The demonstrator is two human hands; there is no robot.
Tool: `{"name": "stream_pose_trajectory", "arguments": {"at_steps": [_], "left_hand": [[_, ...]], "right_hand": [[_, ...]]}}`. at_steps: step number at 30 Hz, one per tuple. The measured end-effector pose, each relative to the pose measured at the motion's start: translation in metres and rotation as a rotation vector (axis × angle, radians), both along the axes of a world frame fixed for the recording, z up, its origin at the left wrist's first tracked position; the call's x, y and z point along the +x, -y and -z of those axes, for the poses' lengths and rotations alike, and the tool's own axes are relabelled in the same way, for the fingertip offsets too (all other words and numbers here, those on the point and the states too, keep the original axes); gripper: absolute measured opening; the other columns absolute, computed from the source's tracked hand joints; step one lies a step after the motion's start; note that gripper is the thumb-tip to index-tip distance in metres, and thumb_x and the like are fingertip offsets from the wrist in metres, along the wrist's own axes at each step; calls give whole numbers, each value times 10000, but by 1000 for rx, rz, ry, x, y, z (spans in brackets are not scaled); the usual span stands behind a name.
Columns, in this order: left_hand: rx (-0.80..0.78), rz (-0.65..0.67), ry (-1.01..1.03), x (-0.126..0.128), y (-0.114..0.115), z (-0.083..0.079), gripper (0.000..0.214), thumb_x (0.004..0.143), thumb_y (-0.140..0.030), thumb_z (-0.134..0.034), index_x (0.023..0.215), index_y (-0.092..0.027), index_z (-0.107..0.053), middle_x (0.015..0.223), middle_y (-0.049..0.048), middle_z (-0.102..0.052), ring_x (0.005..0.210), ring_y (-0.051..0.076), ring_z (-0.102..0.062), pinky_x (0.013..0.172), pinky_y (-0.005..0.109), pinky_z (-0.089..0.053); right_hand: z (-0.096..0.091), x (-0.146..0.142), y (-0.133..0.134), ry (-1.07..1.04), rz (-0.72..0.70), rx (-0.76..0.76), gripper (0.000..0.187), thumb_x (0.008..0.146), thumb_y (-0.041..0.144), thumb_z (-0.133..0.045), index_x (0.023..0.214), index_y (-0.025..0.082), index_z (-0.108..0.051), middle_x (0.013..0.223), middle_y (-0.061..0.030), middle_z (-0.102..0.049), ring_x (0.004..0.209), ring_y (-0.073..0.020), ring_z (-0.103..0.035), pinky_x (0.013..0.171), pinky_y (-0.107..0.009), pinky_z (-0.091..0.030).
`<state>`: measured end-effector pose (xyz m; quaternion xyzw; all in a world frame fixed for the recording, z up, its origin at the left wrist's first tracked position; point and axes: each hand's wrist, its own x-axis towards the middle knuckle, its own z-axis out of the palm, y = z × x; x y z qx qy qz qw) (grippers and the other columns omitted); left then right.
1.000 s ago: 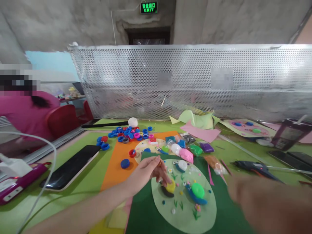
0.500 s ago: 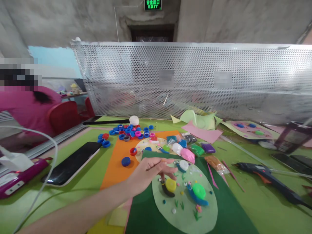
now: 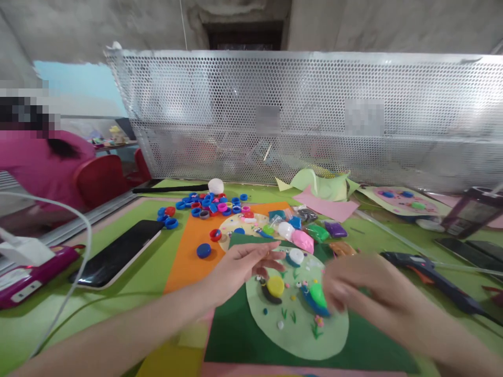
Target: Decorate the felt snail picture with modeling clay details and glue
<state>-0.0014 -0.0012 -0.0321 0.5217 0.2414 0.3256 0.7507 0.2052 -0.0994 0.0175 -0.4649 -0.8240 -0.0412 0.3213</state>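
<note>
A pale green paper oval (image 3: 298, 335) lies on a dark green sheet (image 3: 231, 335), decorated with clay snails whose shells are bottle caps. The yellow-capped snail (image 3: 275, 286) has a brown body; the green-capped snail (image 3: 315, 297) is blue, and a white-capped snail (image 3: 295, 256) sits at the top. Over the oval's upper left edge hovers my left hand (image 3: 247, 264), fingers loosely bent and apart, with no object visible in it. My right hand (image 3: 361, 285) is above the oval's right side, partly covering the green-capped snail. Motion blurs its fingers, so their grip is unclear.
Loose bottle caps (image 3: 212, 204) are heaped behind, near bagged clay (image 3: 302, 241). At left lie a phone (image 3: 121, 254) and a purple power strip (image 3: 39, 280). A glue gun (image 3: 428, 272) rests at right. A perforated metal panel (image 3: 236, 125) borders the table; a person in pink (image 3: 43, 162) sits left.
My right hand has come into view from the right, over the oval's edge. My left hand stays nearly in place, its fingers slightly more drawn together. The camera view has tilted slightly downward.
</note>
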Motion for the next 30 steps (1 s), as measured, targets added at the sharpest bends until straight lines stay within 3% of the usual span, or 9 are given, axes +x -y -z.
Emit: {"name": "stream_pose_trajectory", "arguments": {"at_steps": [1, 3, 6, 8, 13, 16, 21, 26, 30], "left_hand": [[-8, 27, -1, 0, 2, 0, 348, 766, -437, -702, 1023, -203, -693, 994, 81, -717, 879, 205, -661, 689, 279, -441], [-19, 85, -3, 1, 7, 0, 344, 779, -417, -697, 1038, -190, -686, 1028, 95, -709, 947, 223, -651, 780, 318, -453], [-36, 156, 4, 2, 14, 1, 359, 766, -414, -711, 1017, -157, -688, 1026, 112, -705, 976, 238, -642, 879, 374, -443], [-48, 184, 19, 3, 19, 2, 357, 746, -423, -725, 969, -146, -695, 971, 97, -709, 967, 231, -638, 888, 370, -445], [-92, 172, 89, 5, 25, 3, 330, 727, -384, -753, 978, -198, -648, 848, -12, -659, 841, 135, -623, 781, 264, -461], [-143, 176, 123, 4, 24, 2, 602, 684, -382, -790, 1208, -254, -523, 927, -21, -648, 858, 127, -623, 827, 292, -461], [-193, 184, 75, 2, 23, 0, 933, 671, -417, -789, 1412, -206, -263, 905, 26, -686, 848, 176, -658, 870, 398, -469], [-142, 86, -63, -1, 19, -4, 803, 667, -347, -803, 1326, -150, -387, 757, -3, -680, 708, 153, -665, 773, 341, -509], [-42, 34, -171, -4, 11, -6, 686, 675, -316, -792, 1248, -141, -459, 750, 9, -696, 716, 164, -673, 768, 332, -504]], "right_hand": [[0, -1, -6, 3, -18, -70, 256, 932, 280, -453, 735, 237, -610, 593, 43, -584, 486, -78, -540, 448, -171, -466], [4, -6, -17, -97, 16, -209, 108, 888, 259, -518, 919, 268, -620, 650, 44, -625, 501, -99, -566, 413, -181, -474], [14, -17, -24, -121, -17, -141, 389, 828, 252, -602, 1212, 273, -538, 1126, -47, -644, 884, -174, -648, 687, -290, -572], [22, -26, -25, -97, -94, -61, 388, 832, 254, -610, 1216, 240, -554, 1219, -68, -607, 1061, -204, -590, 856, -356, -532], [32, -40, -27, -80, -153, 104, 255, 876, 285, -561, 1094, 181, -641, 1093, -76, -685, 1063, -233, -595, 870, -418, -527], [31, -42, -25, -67, -142, 198, 204, 907, 240, -509, 1033, 174, -656, 998, -71, -715, 1006, -212, -626, 837, -393, -538], [29, -39, -20, 149, -165, 339, 269, 906, 73, -397, 869, 127, -658, 801, -82, -721, 707, -176, -671, 678, -340, -567], [33, -37, -26, 335, -172, 453, 364, 894, 32, -333, 754, 82, -666, 752, -144, -711, 707, -224, -676, 666, -374, -577], [33, -36, -33, 282, -235, 330, 297, 926, 105, -383, 822, 86, -661, 788, -111, -707, 769, -209, -675, 722, -355, -580]]}}
